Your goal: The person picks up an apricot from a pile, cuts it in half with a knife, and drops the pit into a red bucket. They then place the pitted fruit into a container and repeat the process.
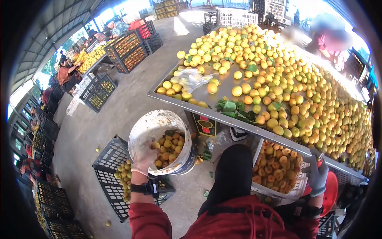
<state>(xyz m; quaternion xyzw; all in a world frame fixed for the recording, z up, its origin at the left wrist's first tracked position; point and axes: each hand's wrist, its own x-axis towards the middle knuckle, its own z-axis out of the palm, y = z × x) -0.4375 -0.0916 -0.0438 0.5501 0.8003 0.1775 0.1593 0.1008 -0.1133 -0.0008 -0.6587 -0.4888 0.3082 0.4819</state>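
Observation:
My left hand (145, 156) reaches into a dirty white bucket (136, 126) that is tilted towards me. Yellow-orange apricots (170, 148) fill its lower part, and one lies right by my fingertips; blur hides whether I grip it. In a grey glove, my right hand (316, 175) is closed around a small red-handled knife (319, 162) at the metal table's edge. Below that edge, left of my right hand, a white crate (260, 186) holds many halved apricots (278, 165). Whole apricots are heaped on the metal table (207, 89) in front of me.
A black crate (109, 159) with apricots stands beneath and beside the bucket. Leaves (234, 108) and a clear plastic bag (191, 79) lie on the table. A red basin (331, 191) is at my right. A person (328, 47) stands across the table; others work at far left.

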